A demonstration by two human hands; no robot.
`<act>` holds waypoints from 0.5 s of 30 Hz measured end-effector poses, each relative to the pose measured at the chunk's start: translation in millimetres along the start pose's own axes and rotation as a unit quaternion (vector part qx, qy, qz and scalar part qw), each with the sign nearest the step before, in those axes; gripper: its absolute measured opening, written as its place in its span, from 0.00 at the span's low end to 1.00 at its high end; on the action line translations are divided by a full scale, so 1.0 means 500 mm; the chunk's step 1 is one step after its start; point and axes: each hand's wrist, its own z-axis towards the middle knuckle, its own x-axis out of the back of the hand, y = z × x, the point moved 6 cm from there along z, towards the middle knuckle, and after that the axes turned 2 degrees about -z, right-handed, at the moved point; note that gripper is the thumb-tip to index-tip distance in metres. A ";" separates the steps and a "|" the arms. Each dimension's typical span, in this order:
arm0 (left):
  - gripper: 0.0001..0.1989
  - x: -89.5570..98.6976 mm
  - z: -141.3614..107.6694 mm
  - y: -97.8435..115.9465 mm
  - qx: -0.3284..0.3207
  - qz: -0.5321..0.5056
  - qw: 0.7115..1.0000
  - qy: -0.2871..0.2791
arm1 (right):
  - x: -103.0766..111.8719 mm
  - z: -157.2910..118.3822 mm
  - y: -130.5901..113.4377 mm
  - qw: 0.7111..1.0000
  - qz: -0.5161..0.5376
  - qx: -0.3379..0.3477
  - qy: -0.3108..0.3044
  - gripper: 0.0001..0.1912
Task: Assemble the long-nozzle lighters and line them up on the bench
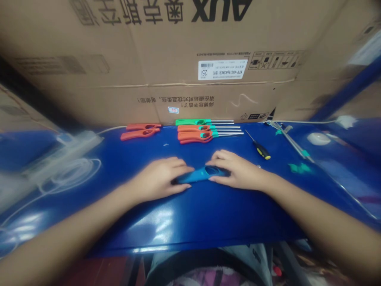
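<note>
A blue lighter body (200, 174), the long-handled kind with a trigger opening, lies level just at the tabletop between my hands. My left hand (162, 178) grips its left end between thumb and fingers. My right hand (235, 170) pinches the other end, beside the trigger opening; no metal tube shows there. Behind them is a group of orange long-handled lighters (193, 136) with metal tubes, plus a green lighter (189, 122) at the back. Two orange lighter bodies (139, 134) without visible tubes lie to their left. A black and yellow screwdriver (262, 151) rests beyond my right hand.
A large cardboard box (119, 71) stands along the back of the blue table (143, 226). On the right lie thin metal tubes (290, 141), green plastic pieces (299, 168) and a white round object (318, 138). A coiled white cable (74, 174) and power strip sit left.
</note>
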 end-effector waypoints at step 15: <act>0.16 0.009 -0.005 -0.003 0.048 -0.012 0.998 -0.030 | -0.016 -0.003 -0.004 0.999 -0.043 -0.007 -0.006 0.19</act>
